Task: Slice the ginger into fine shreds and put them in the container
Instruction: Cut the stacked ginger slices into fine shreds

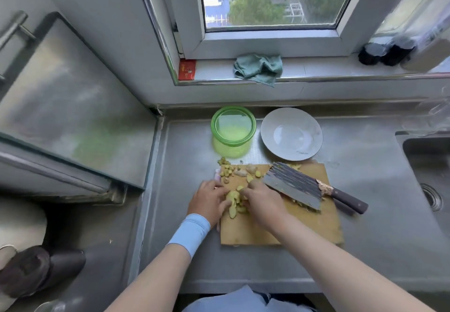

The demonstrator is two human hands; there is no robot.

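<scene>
Little writing can be read here. A red packet (187, 69) on the window sill bears a gold mark too blurred to make out, and a small dark mark near the rim of the white plate (275, 119) is too small to read.

The ginger slices (233, 205) lie in a loose pile on the left part of the wooden cutting board (280, 228), which sits on the steel bench (365, 214). The left grip (209, 202), a bare hand with a pale blue wristband (191, 231), curls its fingers against the pile from the left. The right grip (263, 202) curls over it from the right, so the slices are held between the two.

More small ginger pieces (225, 169) and an uncut knob (246, 170) lie at the board's far left corner. A dark cleaver (292, 185) lies flat on the board just beside the right grip, its handle (345, 199) reaching past the right edge.

Behind the board stand the green container (233, 129) and, to its right, the plate, near each other. A green cloth (258, 68) hangs over the sill, and a sink (428, 170) lies at the far right
</scene>
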